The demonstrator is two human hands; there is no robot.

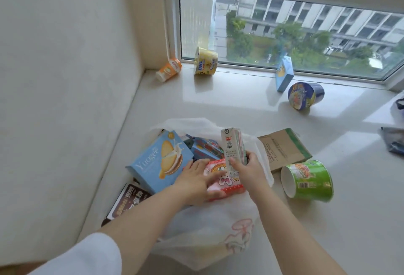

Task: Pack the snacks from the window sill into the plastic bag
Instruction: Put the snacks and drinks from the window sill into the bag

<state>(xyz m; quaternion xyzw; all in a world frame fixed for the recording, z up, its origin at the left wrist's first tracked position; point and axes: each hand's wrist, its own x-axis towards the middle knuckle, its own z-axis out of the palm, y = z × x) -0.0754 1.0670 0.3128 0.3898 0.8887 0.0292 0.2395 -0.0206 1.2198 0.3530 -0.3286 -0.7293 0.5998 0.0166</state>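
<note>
Head view. The bag (203,231), white and translucent, lay on the sill (240,104) near the left wall, its mouth facing the window (284,32).

Right hand (249,170): fingers curled around the lower part of a carton (232,148). The carton stood upright over the bag mouth.

Left hand (196,178): fingers straight and relaxed, resting flat on a pink packet (225,182) that lay in the bag mouth. It grasped nothing.

Items at the bag mouth:
- A blue box (159,161), tilted, just left of the left hand.
- A smaller blue pack (205,148) behind the pink packet, partly hidden.

Items on the sill outside the bag:
- A dark packet (129,200), left of the bag, partly under the blue box.
- A brown box (284,148), lying flat just right of the bag.
- A green cup (308,180), on its side, near the brown box.
- A dark blue cup (305,95), on its side, well apart from the bag.
- A light blue box (284,73), standing on end against the window frame.
- A yellow cup (206,60), tilted at the window frame.
- An orange cup (169,69), on its side in the far left corner.

A dark object (393,141) showed at the right edge; it could not be identified.
</note>
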